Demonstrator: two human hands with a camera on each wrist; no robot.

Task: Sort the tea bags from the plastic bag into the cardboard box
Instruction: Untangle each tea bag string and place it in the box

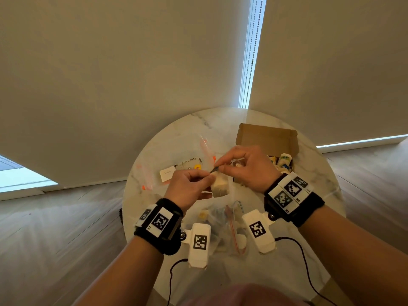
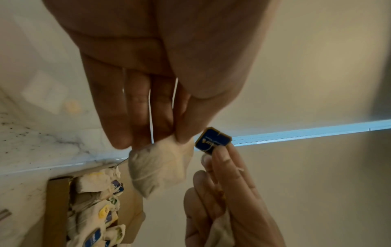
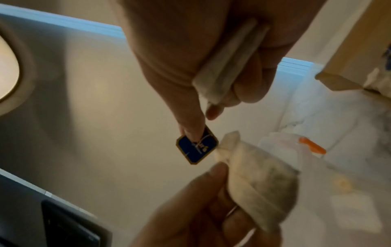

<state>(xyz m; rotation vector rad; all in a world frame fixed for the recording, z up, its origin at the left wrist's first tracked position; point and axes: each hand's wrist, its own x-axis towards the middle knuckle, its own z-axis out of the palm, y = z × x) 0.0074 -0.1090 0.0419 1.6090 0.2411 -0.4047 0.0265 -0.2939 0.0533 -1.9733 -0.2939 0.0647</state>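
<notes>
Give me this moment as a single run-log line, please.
left hand: pinches tea bag | right hand: pinches blue tag, holds another bag | cardboard box: open, partly filled

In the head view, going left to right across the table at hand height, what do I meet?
Clear plastic bag with orange zip → loose wrapped tea bags → left hand → tea bag it pinches → right hand → cardboard box.

Blurred plastic bag (image 1: 223, 226) contents behind the wrist cameras; cardboard box (image 1: 268, 138) interior mostly behind the right hand (image 1: 245, 166).
</notes>
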